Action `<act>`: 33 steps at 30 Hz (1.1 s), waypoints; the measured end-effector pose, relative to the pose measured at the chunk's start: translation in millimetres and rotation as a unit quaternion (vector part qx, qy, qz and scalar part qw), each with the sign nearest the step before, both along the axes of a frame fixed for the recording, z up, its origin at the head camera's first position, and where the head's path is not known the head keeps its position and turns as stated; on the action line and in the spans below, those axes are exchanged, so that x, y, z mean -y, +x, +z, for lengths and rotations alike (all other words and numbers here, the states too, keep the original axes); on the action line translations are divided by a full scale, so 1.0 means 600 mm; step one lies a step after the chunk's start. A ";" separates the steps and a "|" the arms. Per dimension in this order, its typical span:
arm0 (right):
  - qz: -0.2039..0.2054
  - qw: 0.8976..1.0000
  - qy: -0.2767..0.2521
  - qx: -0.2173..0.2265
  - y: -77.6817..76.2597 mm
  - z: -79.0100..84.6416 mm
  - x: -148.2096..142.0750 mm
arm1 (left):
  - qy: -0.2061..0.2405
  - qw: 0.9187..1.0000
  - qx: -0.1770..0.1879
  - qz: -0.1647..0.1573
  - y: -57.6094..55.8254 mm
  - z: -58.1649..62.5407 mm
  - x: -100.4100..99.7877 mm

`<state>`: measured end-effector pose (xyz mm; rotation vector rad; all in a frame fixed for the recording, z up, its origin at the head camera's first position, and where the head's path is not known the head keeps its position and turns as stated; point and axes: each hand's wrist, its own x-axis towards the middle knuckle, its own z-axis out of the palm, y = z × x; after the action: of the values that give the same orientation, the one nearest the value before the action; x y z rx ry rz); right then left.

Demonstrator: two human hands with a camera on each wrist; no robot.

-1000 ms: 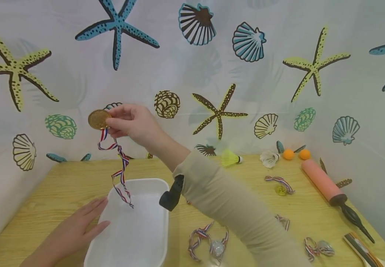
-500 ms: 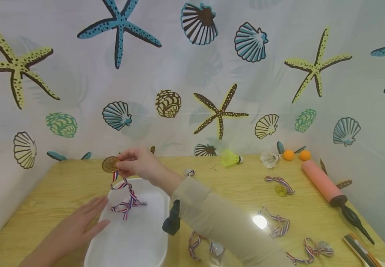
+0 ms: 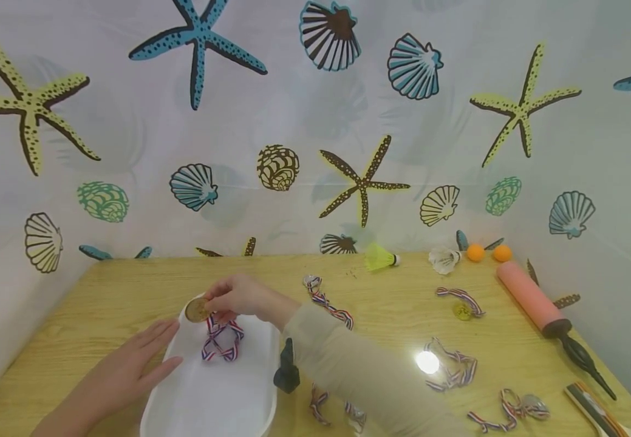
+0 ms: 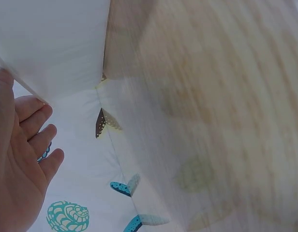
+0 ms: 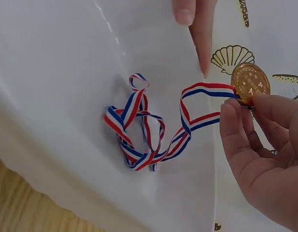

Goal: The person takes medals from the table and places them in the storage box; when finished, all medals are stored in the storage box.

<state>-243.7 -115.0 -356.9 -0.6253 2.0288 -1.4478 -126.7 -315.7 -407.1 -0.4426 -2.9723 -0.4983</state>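
I have the right hand [image 3: 241, 298] pinching the medal [image 5: 251, 81] above the tray [image 3: 211, 400], its ribbon [image 5: 134, 121] pooled inside; the left hand [image 3: 121, 371], fingers straight, rests against the tray, probably steadying it.

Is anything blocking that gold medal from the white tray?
Nothing visible: the right hand pinches the medal by the far end of the tray, its ribbon inside. The left hand is off to one side.

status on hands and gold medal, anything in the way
Right hand pinches round gold medal; red-white-blue ribbon mostly looped in white oblong tray. Left hand at tray's rim. No obstruction seen.
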 end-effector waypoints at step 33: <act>0.093 0.929 0.345 -0.095 0.019 -0.037 -0.003 | -0.003 1.000 0.000 -0.001 0.002 0.002 0.000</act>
<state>-232.2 -113.4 -378.8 -0.6337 2.3517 -0.5045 -125.4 -315.5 -405.8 -0.4453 -2.9755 -0.4887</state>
